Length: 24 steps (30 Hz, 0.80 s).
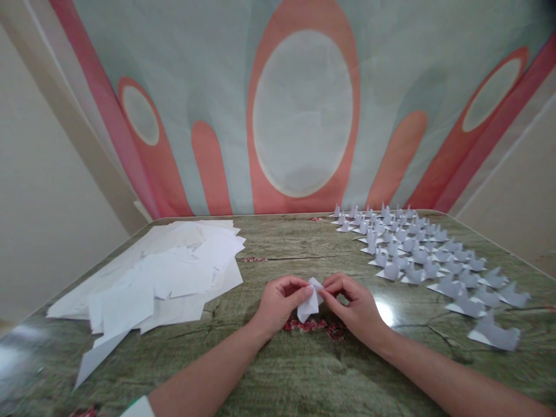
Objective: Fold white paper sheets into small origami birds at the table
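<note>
Between my two hands, just above the table's middle, is a small piece of folded white paper [307,308]. My left hand [280,302] pinches its left side between thumb and fingers. On the paper's right edge, my right hand [353,306] has its thumb and fingertips closed in a pinch. The paper has several creased, pointed flaps; its exact folds are partly hidden by the fingers. Off to the right stand several rows of folded white paper birds [495,331], the nearest one close to the right edge.
Loose white paper sheets [182,272] lie in an overlapping pile on the left. The wood-patterned table [269,376] has red flower prints and a glare spot beside my right hand. A wall hanging [304,116] with orange and grey shapes rises behind the far edge.
</note>
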### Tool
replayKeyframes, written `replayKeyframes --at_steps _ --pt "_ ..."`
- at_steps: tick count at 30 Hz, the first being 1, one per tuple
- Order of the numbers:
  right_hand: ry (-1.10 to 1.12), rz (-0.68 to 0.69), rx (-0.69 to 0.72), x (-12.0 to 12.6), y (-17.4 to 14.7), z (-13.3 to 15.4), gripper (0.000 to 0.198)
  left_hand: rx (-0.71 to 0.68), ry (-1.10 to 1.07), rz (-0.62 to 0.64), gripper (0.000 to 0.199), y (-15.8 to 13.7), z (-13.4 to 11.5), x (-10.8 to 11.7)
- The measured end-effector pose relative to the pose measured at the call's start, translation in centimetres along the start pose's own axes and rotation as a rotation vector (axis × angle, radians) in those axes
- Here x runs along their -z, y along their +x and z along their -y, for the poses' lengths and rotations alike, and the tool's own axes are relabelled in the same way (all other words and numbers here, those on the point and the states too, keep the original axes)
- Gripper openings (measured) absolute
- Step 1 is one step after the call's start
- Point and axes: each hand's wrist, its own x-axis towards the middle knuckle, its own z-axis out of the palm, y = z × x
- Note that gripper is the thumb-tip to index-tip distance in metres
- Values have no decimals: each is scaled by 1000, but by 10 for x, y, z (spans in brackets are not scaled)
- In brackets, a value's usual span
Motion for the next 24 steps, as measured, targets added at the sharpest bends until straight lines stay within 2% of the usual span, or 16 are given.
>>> replayKeyframes --at_steps 9,19,24 --pt "1 16 13 2 1 1 9 25 27 -22 33 0 -1 2" --pt "125 56 -114 0 0 -1 10 11 30 -19 31 1 -1 5" --pt "110 99 -118 2 1 1 12 -2 21 -5 28 0 0 4"
